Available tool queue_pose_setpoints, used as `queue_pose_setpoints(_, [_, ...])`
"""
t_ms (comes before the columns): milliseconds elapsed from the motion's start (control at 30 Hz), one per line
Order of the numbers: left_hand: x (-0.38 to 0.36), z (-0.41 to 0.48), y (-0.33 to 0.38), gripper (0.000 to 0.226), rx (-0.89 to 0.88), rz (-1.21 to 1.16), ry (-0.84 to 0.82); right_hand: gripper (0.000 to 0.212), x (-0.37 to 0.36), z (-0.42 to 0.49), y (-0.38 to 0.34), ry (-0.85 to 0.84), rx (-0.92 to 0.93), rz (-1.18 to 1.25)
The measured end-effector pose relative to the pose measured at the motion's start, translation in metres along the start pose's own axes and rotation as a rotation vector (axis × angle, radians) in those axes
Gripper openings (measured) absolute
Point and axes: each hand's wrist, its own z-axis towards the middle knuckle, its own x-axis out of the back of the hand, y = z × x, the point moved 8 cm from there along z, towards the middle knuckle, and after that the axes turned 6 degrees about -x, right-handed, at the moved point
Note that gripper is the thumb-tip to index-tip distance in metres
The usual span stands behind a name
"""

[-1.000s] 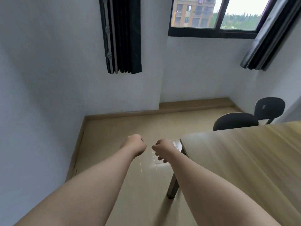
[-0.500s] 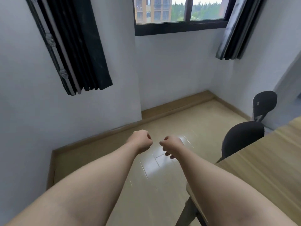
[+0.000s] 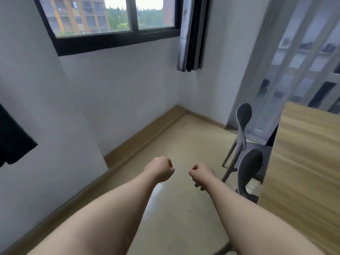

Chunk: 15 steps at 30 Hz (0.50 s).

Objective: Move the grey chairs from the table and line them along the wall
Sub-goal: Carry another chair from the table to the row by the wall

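Two grey chairs are tucked along the left side of the wooden table (image 3: pixel 305 162). The near chair (image 3: pixel 249 168) shows its dark rounded back edge-on; the far chair (image 3: pixel 243 115) stands behind it, closer to the corner. My left hand (image 3: pixel 160 170) and my right hand (image 3: pixel 201 174) are stretched out in front over the floor, both curled into fists and holding nothing. The right hand is a short way left of the near chair's back and does not touch it.
A white wall (image 3: pixel 114 92) with a wooden skirting board (image 3: pixel 147 137) runs along the left and far side, under a black-framed window (image 3: pixel 114 37) with a dark curtain (image 3: pixel 193 34). Tan floor (image 3: pixel 184 144) lies open between wall and chairs. Glass doors (image 3: pixel 303 70) stand behind the table.
The view has swung to the right: the window and corner slid left, and the chairs and table now show from the side. Both fists stay held out, empty.
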Motion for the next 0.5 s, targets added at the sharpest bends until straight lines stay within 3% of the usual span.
queue_pose_setpoints(167, [0.005,0.075,0.043,0.032,-0.234,0.066,-0.105,0.019,0.044,0.036,0.009,0.227,-0.209,0.043])
queue_pose_setpoints(367, [-0.024,0.135,0.115,0.032,-0.524,0.213,-0.281,0.030,0.090,0.043,0.056,0.487,-0.516,0.067])
queue_pose_setpoints(500, [-0.061,0.158,0.170,0.032,-0.732,0.365,-0.362,0.046,0.091,0.062,0.100,0.387,-0.693,0.192])
